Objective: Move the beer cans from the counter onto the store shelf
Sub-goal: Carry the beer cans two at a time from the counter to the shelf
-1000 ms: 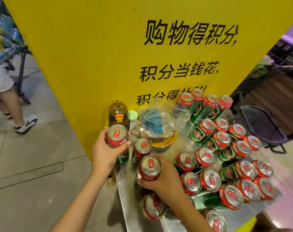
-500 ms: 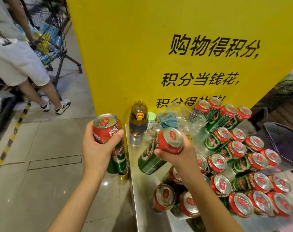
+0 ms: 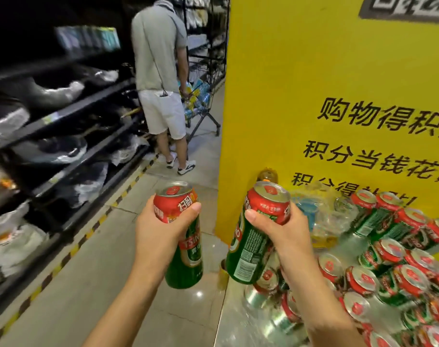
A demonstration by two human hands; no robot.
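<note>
My left hand [image 3: 160, 236] grips a tall red-and-green beer can [image 3: 186, 261], held upright over the floor. A second beer can [image 3: 251, 249] of the same kind is gripped near its top by my right hand [image 3: 286, 236] and tilts above the left edge of the metal counter [image 3: 241, 324]. Several more cans [image 3: 389, 274] stand and lie packed on the counter at the lower right. The dark store shelves [image 3: 70, 136] run along the left side, apart from both hands.
A yellow sign board [image 3: 326, 83] rises behind the counter. A person [image 3: 160, 78] stands with a shopping cart [image 3: 203, 96] in the aisle ahead. A brown bottle [image 3: 267, 175] and a crumpled plastic bag [image 3: 321, 216] sit at the counter's back. Bagged goods fill the shelves.
Both hands have lifted their cans off the counter and swung left with my view. The shelves and the person in the aisle have come into sight.
</note>
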